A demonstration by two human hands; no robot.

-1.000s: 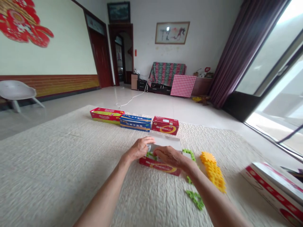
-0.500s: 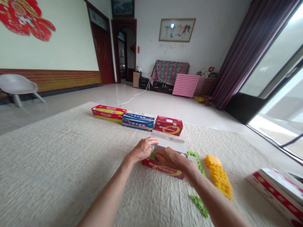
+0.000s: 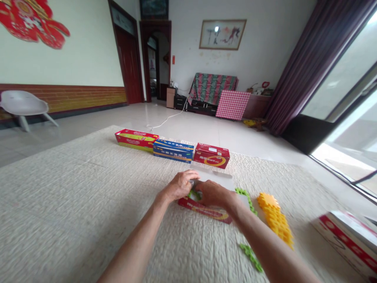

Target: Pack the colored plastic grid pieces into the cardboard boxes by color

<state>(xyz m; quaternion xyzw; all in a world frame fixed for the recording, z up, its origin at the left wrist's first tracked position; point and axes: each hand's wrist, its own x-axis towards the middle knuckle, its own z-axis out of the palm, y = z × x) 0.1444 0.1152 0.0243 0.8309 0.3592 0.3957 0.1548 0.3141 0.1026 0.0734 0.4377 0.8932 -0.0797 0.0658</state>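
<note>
An open red cardboard box (image 3: 206,212) lies on the carpet in front of me, its pale lid flap (image 3: 216,177) folded back on the far side. At the box's left end is my left hand (image 3: 179,185), fingers curled beside a small greyish round item (image 3: 191,182). My right hand (image 3: 212,193) reaches in from the right with its fingers bent down inside the box, the tips hidden. Green plastic lattice pieces (image 3: 194,195) show in the box between the hands. What either hand grips is too small or covered to make out.
Beyond stand a red-and-green box (image 3: 137,140), a blue box (image 3: 173,151) and a red box (image 3: 211,156). Right of my arm lie yellow interlocking pieces (image 3: 275,220) and green pieces (image 3: 250,257). A white-and-red box (image 3: 347,239) sits at the far right.
My right hand has shifted slightly within the box, and its fingers now sit closer to the greyish round item. The left hand stays at the box's left end. The view has turned a little.
</note>
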